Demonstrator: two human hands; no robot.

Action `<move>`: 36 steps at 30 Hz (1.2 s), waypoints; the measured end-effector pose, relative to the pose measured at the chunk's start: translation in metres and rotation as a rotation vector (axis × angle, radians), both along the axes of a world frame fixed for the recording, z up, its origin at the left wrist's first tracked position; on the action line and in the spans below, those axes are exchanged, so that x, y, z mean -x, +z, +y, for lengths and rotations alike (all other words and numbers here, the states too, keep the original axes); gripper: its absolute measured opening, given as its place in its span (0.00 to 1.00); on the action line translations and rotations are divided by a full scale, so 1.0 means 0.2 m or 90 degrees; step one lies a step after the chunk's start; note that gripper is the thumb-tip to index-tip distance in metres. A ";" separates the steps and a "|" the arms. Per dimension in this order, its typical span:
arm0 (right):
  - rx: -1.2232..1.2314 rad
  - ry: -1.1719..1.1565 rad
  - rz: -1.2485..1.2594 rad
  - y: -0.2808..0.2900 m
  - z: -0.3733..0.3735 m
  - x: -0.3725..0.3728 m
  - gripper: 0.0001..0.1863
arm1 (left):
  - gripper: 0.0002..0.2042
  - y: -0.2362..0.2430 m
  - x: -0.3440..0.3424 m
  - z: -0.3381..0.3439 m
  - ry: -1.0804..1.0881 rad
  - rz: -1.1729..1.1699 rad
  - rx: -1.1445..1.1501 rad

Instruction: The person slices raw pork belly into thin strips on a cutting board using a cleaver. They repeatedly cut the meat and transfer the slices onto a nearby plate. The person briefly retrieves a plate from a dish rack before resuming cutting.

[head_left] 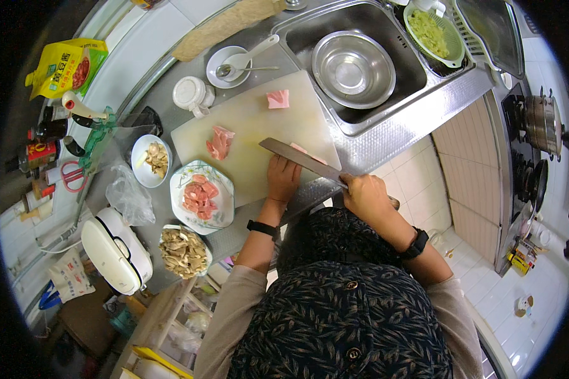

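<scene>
My right hand [365,197] is wrapped round the handle of a broad kitchen knife [300,158], whose blade slants over the cutting board [259,126] toward the far left. Close against the blade's near side, my left hand [284,177] rests on the board with its fingers bent and together; what lies under them is hidden. A strip of raw meat [306,152] shows just beyond the blade, partly covered by it. Farther off on the board lie a pink block of meat [277,99] and a loose heap of meat [220,143]. Cut meat pieces [200,197] fill part of a plate [224,218] left of the board.
Left of the board stand a bowl of chopped pieces [154,161] and a bowl of mushrooms [184,252]. A lidded white jar [190,95] and a dish with spoons [216,58] sit behind. The sink [297,38] at the far right holds a steel basin [354,68].
</scene>
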State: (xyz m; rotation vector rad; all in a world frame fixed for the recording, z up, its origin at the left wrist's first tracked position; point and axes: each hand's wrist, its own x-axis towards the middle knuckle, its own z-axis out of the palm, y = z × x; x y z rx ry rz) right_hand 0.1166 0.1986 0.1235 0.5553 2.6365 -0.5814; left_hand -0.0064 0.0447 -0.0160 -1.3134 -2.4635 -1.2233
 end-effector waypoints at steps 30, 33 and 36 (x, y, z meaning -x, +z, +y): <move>0.032 -0.024 -0.012 -0.18 0.04 0.23 0.07 | 0.08 0.02 0.01 0.02 0.001 -0.009 -0.017; 0.029 -0.048 0.044 -0.11 0.01 0.13 0.08 | 0.09 0.02 -0.01 0.01 0.019 -0.001 -0.025; 0.039 -0.012 0.017 -0.03 -0.01 0.04 0.09 | 0.10 0.01 -0.01 0.00 0.032 0.022 -0.002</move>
